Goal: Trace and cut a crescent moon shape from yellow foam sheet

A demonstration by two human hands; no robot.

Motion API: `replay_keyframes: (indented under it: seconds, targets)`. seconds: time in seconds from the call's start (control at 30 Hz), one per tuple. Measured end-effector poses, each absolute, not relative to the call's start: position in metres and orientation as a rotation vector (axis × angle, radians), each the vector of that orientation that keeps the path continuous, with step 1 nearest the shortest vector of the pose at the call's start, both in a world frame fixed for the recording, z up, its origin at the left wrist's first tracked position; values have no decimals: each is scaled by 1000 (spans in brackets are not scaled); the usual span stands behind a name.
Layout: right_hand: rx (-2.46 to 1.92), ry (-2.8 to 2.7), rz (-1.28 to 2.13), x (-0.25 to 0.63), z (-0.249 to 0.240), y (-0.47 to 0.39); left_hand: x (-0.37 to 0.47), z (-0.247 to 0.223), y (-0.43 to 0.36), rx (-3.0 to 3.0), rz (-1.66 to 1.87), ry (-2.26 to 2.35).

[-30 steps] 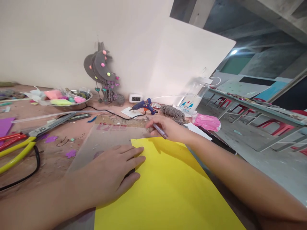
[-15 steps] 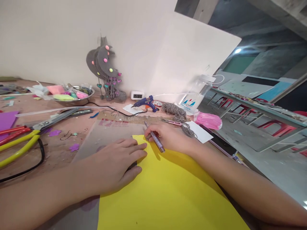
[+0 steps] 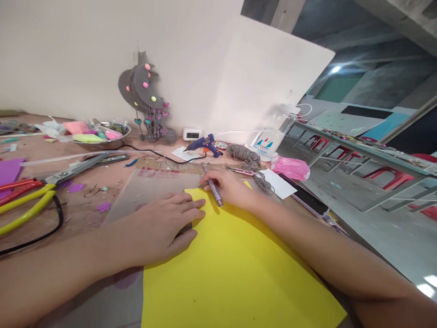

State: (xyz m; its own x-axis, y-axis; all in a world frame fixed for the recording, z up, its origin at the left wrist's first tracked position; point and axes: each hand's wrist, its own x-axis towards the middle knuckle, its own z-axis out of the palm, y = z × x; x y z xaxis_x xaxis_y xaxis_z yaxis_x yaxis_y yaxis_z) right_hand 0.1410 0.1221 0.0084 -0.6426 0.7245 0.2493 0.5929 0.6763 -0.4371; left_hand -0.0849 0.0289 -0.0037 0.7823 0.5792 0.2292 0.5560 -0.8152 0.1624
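The right hand is closed around a purplish pen, its fingers bunched near the far edge of a yellow sheet. The left hand lies flat, palm down, with its fingers stretched out and slightly apart, fingertips resting on the sheet's left edge; it grips nothing. The sheet spreads beneath and between both forearms, partly over a greyish translucent film on the surface.

Just beyond the right hand are a loose bundle of grey yarn and a blue glue gun, with a small white clock behind it. To the right lie a white paper, a dark-screened phone and a pink bag, with a clear bottle tilted in view beyond. To the left are scissors and purple flower-shaped pieces. Farther back, a metal bowl holds colourful packets, and grey crescents dotted with bright balls hang against the pale wall.
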Motion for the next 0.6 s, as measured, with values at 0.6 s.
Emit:
replay_keyframes:
  seconds: [0.6]
  targets:
    - [-1112,-2124,388,147,5,137,-86,-5,22,2893,555,1105]
